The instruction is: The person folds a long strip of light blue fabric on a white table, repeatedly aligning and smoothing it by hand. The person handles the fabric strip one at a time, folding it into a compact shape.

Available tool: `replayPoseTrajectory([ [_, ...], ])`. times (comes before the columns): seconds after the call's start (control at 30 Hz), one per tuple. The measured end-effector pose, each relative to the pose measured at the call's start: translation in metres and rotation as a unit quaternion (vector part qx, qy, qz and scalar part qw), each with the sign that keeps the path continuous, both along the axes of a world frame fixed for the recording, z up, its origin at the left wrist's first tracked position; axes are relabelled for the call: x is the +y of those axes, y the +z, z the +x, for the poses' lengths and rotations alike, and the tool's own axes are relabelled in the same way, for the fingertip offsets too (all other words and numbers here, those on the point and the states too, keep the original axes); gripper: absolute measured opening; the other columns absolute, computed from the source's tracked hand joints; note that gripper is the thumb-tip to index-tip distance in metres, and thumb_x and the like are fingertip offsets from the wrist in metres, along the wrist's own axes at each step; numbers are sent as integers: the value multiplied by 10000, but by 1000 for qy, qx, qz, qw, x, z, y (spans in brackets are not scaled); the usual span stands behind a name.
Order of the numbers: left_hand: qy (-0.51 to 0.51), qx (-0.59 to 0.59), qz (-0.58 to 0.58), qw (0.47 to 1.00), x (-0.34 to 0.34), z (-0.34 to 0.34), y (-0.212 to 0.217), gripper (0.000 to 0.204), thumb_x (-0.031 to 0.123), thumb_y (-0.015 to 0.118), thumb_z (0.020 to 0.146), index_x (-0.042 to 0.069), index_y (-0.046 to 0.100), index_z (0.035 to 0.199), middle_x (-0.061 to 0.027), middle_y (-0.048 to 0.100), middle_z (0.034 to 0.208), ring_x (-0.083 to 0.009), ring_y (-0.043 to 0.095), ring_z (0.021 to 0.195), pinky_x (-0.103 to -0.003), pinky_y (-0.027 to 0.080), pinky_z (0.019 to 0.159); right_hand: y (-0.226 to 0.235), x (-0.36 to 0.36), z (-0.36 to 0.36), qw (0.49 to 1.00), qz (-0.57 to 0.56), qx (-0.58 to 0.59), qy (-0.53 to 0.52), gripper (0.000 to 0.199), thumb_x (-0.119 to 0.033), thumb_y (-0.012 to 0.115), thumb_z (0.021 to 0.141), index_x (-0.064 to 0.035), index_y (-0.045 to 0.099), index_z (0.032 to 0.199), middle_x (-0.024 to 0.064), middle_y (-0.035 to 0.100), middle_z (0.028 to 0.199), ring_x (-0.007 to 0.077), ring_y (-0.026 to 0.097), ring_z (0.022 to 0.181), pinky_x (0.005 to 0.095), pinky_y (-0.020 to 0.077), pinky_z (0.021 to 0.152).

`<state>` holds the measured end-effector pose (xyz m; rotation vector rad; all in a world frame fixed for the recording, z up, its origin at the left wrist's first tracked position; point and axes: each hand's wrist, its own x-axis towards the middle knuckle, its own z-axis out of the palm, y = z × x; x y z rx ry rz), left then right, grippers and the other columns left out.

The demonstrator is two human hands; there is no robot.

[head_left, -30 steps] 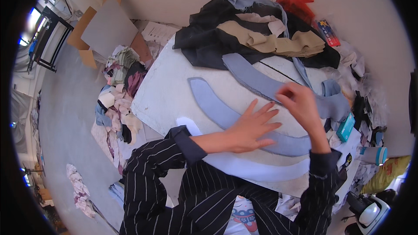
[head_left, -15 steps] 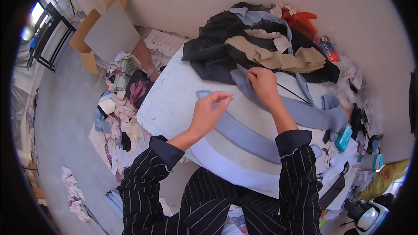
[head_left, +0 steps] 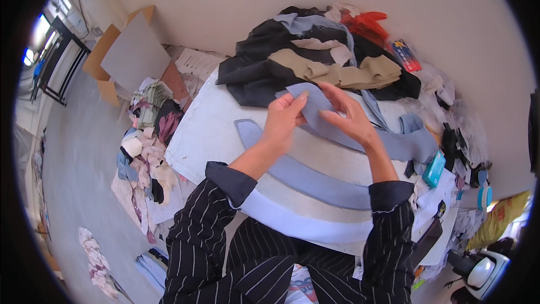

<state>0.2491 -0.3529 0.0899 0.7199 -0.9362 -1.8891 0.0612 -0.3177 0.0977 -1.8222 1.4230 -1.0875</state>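
A blue-grey fabric strip (head_left: 319,107) is lifted at its far end above the white table (head_left: 205,129); its other end trails off to the right side of the tabletop. My left hand (head_left: 281,123) pinches the lifted end between thumb and fingers. On the opposite edge, my right hand (head_left: 353,119) grips the same strip, thumb on top and fingers partly hidden behind it. Closer to me lies a curved blue-grey band (head_left: 315,186) with a darker border, flat on the table. A white curved strip (head_left: 304,219) runs along the near edge.
Black cloth (head_left: 250,81) with folded beige fabric (head_left: 337,73) is heaped at the back. At right are a teal box (head_left: 433,169) and a pile of scraps. More scraps (head_left: 152,157) lie left of the table, near an open cardboard box (head_left: 135,53).
My left hand has moved up and right from above the curved band and taken hold of the strip's end. My right hand has shifted its grip, and the strip's end now faces up.
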Motion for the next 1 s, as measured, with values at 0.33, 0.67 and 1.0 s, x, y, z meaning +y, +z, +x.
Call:
replayPoseTrajectory([
  [0.33, -4, -91, -7, 996, 12, 28, 7, 210, 203, 634, 945, 3, 637, 1009, -29, 679, 877, -104, 645, 740, -262, 539, 610, 54, 202, -116, 944, 258, -104, -177, 386, -73, 750, 712, -53, 638, 1080, -19, 595, 868, 77, 560, 809, 208, 447, 726],
  [0.67, 83, -294, -12, 952, 31, 136, -38, 147, 131, 694, 888, 3, 631, 921, -7, 626, 690, -68, 577, 571, -213, 439, 428, -12, 217, -2, 932, 321, -124, -114, 356, -74, 812, 688, -42, 627, 990, -5, 640, 743, 59, 492, 648, 221, 395, 594],
  [1.0, 143, -412, -105, 894, -1, 127, -60, 162, 125, 705, 885, 5, 620, 818, 7, 594, 597, -44, 489, 442, -196, 329, 426, -21, 184, 3, 941, 302, -97, -122, 339, -59, 790, 694, -45, 618, 986, 2, 600, 699, 68, 502, 649, 233, 402, 591],
])
